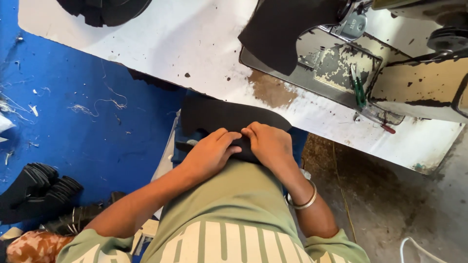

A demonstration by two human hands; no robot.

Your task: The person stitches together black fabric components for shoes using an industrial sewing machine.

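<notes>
Both hands, left hand (209, 153) and right hand (270, 146), pinch the black fabric piece (219, 114) in the lap, fingers (233, 141) together on its edge. Beyond the fingers, another black piece (282, 29) lies under the sewing machine (414, 73) on the tabletop (170, 44). This lap piece seems unsewn yet.

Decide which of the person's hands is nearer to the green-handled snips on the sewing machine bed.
Right. The right hand lies below-left of the snips; the left hand sits further left, both on black fabric.

Beyond the hands we see a worn sewing machine (390, 73) on the white table (161, 44), green snips (359, 90) on its bed, and stacked black pieces (39, 187) lower left on blue flooring (73, 126).
</notes>
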